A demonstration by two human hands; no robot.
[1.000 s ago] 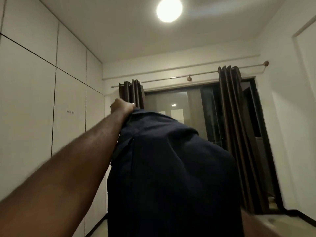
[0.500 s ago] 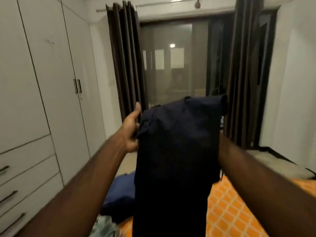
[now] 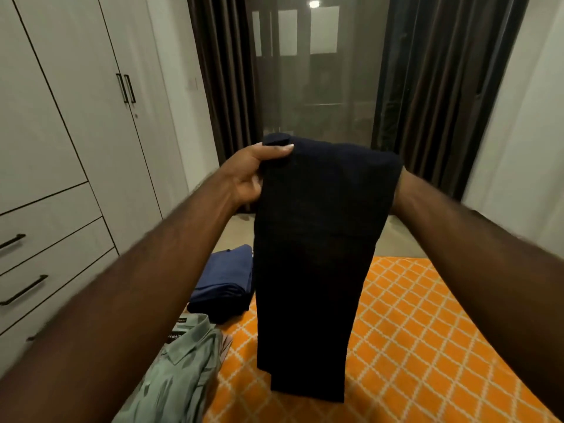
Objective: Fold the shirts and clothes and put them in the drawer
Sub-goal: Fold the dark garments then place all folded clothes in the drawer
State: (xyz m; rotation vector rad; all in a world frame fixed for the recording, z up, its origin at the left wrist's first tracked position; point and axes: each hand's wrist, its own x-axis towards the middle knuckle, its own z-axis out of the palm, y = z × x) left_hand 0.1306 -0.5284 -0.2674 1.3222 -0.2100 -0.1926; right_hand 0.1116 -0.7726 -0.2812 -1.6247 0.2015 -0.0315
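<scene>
while both forearms reach forward over the orange bedspread [image 3: 412, 331], the left hand [image 3: 253, 175] pinches the top corner of the dark navy garment [image 3: 317, 254], thumb on its front. the right hand is hidden behind the cloth; its grip cannot be told. the garment hangs lengthwise, folded, above the bed.

folded clothes [image 3: 224, 283] on bed [image 3: 427, 331], wardrobe [image 3: 76, 117] left

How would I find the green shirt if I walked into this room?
Start at the orange patterned bedspread. Go to its left edge, nearest the white wardrobe. The pale green collared shirt lies crumpled there, in front of the neatly folded blue clothes.
</scene>
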